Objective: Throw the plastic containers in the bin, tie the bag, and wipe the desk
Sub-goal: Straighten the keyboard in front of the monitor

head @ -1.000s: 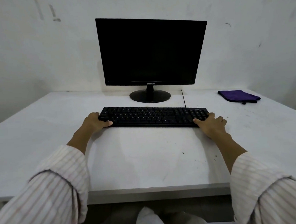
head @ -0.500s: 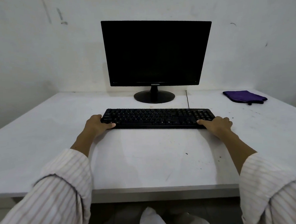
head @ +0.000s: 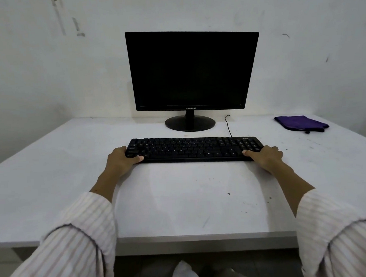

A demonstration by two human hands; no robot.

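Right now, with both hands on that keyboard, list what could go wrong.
1. The keyboard has a thin cable running back toward the monitor; lifting or pulling too far may tug it taut.
2. The left hand and right hand grip only the ends, so it could tilt or slip.
3. Pushed back, it might knock the monitor stand.

Two forearms reach forward, bare below the cuffs. Both sleeves [head: 77, 241] are loose white cloth with thin pale stripes, pushed up.
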